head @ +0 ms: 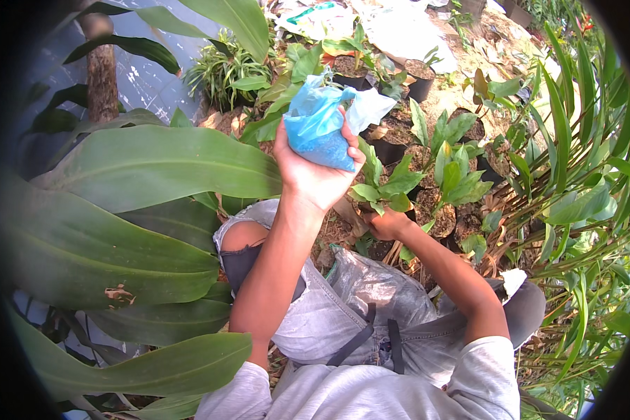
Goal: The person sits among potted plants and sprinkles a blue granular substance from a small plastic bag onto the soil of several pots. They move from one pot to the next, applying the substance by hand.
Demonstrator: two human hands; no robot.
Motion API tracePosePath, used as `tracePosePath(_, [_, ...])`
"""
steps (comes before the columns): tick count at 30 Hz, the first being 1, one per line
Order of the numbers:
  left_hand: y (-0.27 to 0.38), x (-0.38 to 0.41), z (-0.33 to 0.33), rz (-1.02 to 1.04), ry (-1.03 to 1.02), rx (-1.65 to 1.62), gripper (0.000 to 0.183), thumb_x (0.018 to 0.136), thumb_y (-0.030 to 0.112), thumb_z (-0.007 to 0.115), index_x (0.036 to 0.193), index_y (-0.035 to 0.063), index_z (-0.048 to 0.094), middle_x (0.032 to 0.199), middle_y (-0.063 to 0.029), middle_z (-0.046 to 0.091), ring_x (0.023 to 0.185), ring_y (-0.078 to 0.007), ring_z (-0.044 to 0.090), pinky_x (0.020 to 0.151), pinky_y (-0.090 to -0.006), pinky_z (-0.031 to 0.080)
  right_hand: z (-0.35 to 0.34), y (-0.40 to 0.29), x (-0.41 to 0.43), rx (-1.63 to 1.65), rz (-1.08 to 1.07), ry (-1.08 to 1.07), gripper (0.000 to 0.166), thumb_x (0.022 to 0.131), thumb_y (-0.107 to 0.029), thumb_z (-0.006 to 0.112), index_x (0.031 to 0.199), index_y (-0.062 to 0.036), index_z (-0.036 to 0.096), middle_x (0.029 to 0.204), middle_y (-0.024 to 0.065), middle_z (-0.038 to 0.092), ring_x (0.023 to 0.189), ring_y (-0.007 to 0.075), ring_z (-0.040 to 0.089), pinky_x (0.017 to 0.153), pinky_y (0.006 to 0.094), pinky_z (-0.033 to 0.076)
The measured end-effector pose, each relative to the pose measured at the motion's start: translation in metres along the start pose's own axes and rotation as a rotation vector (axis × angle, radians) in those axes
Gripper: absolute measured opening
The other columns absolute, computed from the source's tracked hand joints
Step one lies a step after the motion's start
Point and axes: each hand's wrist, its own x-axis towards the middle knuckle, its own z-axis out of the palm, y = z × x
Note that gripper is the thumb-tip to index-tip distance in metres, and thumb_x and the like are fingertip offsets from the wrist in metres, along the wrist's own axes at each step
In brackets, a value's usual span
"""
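Observation:
A blue plastic bag [320, 131] with small granules at its bottom rests in the upturned palm of my left hand [317, 173], the fingers curled round its right side. Its crumpled mouth stands open towards the top, with a pale flap on the right. Lower right of it, my right hand [388, 224] is at the base of a leafy potted plant [391, 184], partly under its leaves; whether the fingers hold anything is hidden. More young plants in black nursery bags [436, 212] stand just right of that hand.
Broad green leaves [163, 163] crowd the left side, near a thin trunk [102, 79]. Long-stemmed plants [562, 131] rise on the right. White plastic sheeting [394, 26] lies at the far side, behind more potted plants [420, 76]. A greyish sack [378, 283] lies between my legs.

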Motion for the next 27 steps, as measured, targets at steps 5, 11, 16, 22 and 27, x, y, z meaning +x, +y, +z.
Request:
tracePosePath(5, [-0.001,-0.001,0.0,0.001,-0.002,0.004,0.066,0.088,0.064,0.042,0.123,0.0108,0.058,0.108,-0.0017,0.066,0.087,-0.0175,0.062,0.071,-0.0352,0.042,-0.001,-0.004,0.005,0.024,0.027,-0.029,0.034,0.085,-0.02,0.055,0.116,-0.0086,0.061,0.123,0.0192,0.06,0.11,0.0393,0.06,0.096,0.0462,0.049])
tracePosePath(11, [0.0,0.0,-0.001,0.003,0.007,0.002,0.066,0.088,0.065,0.04,0.123,0.0116,0.058,0.109,-0.0019,0.066,0.088,-0.0179,0.063,0.071,-0.0357,0.043,-0.002,-0.001,0.01,-0.088,0.077,-0.235,0.043,0.093,-0.023,0.046,0.132,-0.0055,0.053,0.133,0.0238,0.053,0.119,0.0382,0.056,0.1,0.0469,0.046])
tracePosePath(16, [0.002,0.003,-0.006,0.003,0.005,0.008,0.065,0.089,0.064,0.039,0.124,0.0125,0.058,0.108,-0.002,0.066,0.089,-0.0177,0.064,0.071,-0.036,0.043,0.017,0.01,0.015,-0.069,0.085,-0.184,0.044,0.098,-0.026,0.04,0.134,-0.004,0.052,0.135,0.0224,0.052,0.122,0.0367,0.055,0.104,0.0475,0.044])
tracePosePath(22, [0.001,0.003,-0.004,0.009,0.032,-0.008,0.065,0.089,0.064,0.04,0.124,0.0131,0.058,0.109,-0.0019,0.066,0.088,-0.0174,0.064,0.07,-0.0355,0.043,0.019,0.014,0.015,-0.161,-0.01,-0.032,0.04,0.093,-0.023,0.046,0.127,-0.0032,0.057,0.123,0.0215,0.061,0.117,0.0391,0.057,0.1,0.0512,0.044])
tracePosePath(27, [0.002,-0.001,-0.003,0.015,0.008,0.01,0.065,0.089,0.064,0.04,0.124,0.0126,0.058,0.109,-0.002,0.066,0.088,-0.0175,0.063,0.071,-0.0352,0.042,0.002,-0.001,0.014,-0.079,0.019,-0.058,0.034,0.089,-0.023,0.05,0.114,-0.0033,0.062,0.119,0.022,0.062,0.108,0.0406,0.061,0.096,0.052,0.046])
